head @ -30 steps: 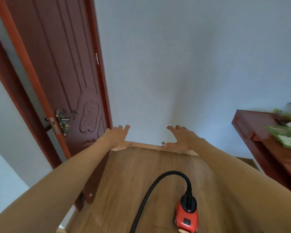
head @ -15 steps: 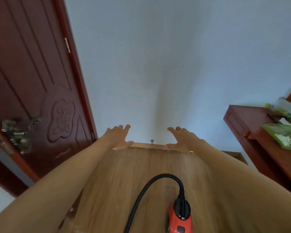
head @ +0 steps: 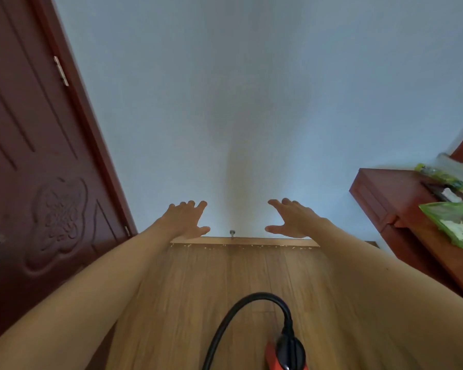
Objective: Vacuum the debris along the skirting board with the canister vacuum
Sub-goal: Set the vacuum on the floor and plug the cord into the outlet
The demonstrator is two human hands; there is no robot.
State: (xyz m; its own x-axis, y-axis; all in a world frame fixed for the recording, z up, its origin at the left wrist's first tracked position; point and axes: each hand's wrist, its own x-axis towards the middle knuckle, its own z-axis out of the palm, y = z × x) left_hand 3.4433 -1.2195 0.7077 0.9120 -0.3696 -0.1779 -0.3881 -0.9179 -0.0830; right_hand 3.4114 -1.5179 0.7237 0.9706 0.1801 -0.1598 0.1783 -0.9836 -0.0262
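A wooden skirting board (head: 251,240) runs along the foot of the pale wall ahead. A thin line of small pale debris (head: 241,246) lies on the wood floor right against it. The red canister vacuum (head: 274,356) shows at the bottom edge, mostly cut off, with its black hose (head: 241,307) arching up and to the left. My left hand (head: 186,220) and my right hand (head: 292,218) are stretched out in front of me with fingers spread, holding nothing, in line with the skirting board.
A dark red carved door (head: 38,182) stands on the left. A small metal door stop (head: 232,233) sticks out above the skirting board. A red-brown cabinet (head: 385,198) on the right carries green packets (head: 455,222).
The view has shifted right and nearer the wall, so the door handle slid out at the left. The vacuum dropped lower in view. Both hands stay spread and empty.
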